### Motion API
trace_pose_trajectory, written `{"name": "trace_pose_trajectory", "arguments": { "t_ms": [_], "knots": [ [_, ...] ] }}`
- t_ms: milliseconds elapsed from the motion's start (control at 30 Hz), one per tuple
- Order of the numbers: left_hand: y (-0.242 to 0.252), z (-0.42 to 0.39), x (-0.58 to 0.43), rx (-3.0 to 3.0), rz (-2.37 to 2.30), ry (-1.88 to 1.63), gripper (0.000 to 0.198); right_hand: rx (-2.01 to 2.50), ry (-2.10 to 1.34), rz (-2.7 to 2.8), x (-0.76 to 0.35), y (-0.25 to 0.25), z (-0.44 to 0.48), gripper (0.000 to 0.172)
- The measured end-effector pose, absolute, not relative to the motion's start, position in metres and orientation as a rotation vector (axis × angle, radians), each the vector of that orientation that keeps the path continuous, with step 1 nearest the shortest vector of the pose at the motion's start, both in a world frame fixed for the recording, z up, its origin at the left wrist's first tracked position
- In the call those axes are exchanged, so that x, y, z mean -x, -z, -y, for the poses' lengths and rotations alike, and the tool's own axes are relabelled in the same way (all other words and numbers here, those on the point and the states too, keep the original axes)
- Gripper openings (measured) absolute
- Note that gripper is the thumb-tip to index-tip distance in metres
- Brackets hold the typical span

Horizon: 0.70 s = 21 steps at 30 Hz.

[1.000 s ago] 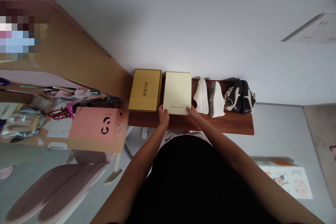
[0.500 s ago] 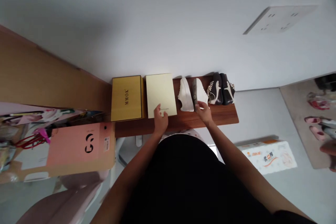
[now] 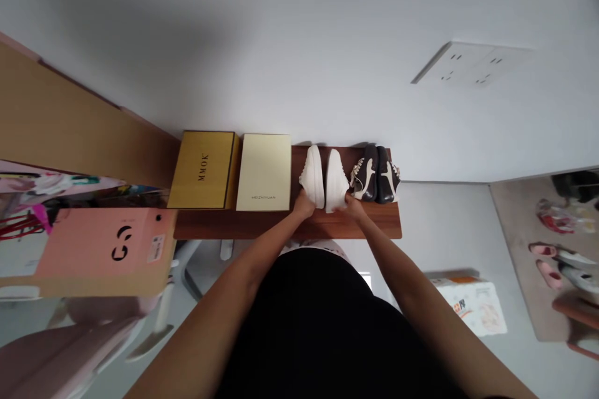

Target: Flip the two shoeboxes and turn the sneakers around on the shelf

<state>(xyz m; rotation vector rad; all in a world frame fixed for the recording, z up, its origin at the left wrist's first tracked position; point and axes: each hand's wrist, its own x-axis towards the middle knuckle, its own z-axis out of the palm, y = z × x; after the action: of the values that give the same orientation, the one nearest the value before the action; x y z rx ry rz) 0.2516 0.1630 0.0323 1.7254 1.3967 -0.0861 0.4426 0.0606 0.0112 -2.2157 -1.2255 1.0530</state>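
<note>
A pair of white sneakers point(image 3: 324, 178) stands upright side by side on a dark wooden shelf point(image 3: 384, 224). My left hand point(image 3: 304, 206) grips the heel of the left sneaker. My right hand point(image 3: 354, 205) holds the heel of the right one. Left of the sneakers lie a cream shoe box point(image 3: 264, 171) and a yellow shoe box point(image 3: 202, 169) marked MMOK. A dark pair of shoes point(image 3: 375, 173) with white stripes stands just right of the sneakers.
A pink box point(image 3: 98, 244) rests on a wooden desk at the left, with a pink chair point(image 3: 56, 355) below. A printed package point(image 3: 475, 306) lies on the grey floor at the right. Pink slippers point(image 3: 552, 259) sit on a mat at the far right. A white wall rises behind the shelf.
My left hand left the cream box and moved right to the white sneakers. The right sneaker, earlier lying sole-up, now stands upright beside its mate, both hands at the heels.
</note>
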Motion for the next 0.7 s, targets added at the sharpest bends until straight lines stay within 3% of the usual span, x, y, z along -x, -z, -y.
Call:
{"name": "trace_pose_trajectory", "arguments": {
  "t_ms": [200, 400, 700],
  "knots": [
    [-0.050, -0.170, -0.253, -1.913, -1.355, 0.256, 0.043, 2.021, -1.091, 1.354, -0.451, -0.023, -0.066, 0.033],
    [-0.067, -0.167, -0.270, -2.164, -1.264, 0.385, 0.042, 2.270, -0.953, 1.739, -0.449, -0.041, -0.084, 0.022],
    [-0.071, -0.166, -0.284, -2.258, -1.358, 0.435, 0.034, 2.430, -0.912, 2.034, -0.420, -0.054, -0.112, 0.023]
  ]
}}
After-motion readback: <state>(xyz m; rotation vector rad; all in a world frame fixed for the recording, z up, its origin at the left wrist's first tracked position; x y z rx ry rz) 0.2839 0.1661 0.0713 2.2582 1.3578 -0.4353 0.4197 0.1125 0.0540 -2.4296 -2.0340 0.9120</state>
